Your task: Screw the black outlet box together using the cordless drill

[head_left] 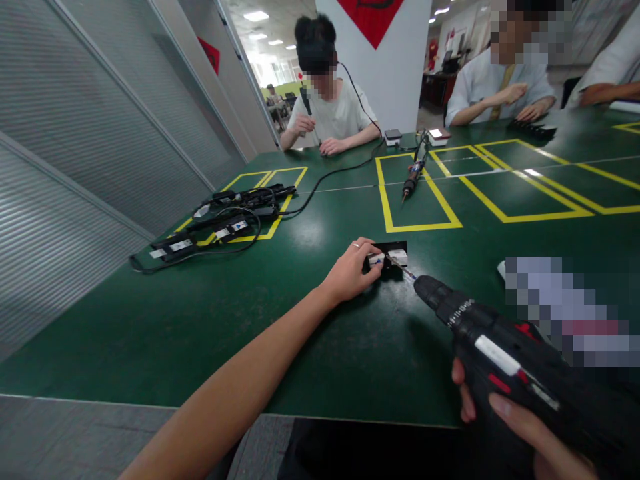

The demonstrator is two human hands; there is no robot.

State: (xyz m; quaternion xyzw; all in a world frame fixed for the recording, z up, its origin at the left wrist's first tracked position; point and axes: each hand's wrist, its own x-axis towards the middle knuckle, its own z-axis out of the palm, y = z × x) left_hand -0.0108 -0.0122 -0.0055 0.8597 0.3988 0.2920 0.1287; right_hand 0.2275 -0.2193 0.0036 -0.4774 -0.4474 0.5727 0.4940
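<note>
The black part (402,247) lies on the green table (150,347) at the centre of the frame, under the left hand (353,272). The fingers and thumb of that hand are bent and clamped on the part's left end, probably so it cannot turn or slide under the tool. The right hand (527,427), at lower right, is wrapped around the handle of a power drill (495,340); which finger sits on the trigger cannot be told. The drill slants toward the upper left, its bit (403,269) ending at the part, presumably to line the tip up with one spot; whether it touches is too small to tell. The left forearm reaches up from the bottom edge, which seems to leave the right side free for the drill.

Counted: one drill in hand, one part under the left hand with two pale patches on it, and one slim tool (413,177) lying at upper right of centre, partly inside a yellow tape outline. Two small boxes (393,135) (440,136) stand beyond it. The pile of black pieces (250,200) at left overlaps too much to count. Three co-workers sit along the far side, one only partly in frame. One blurred object (565,313) lies at right.
</note>
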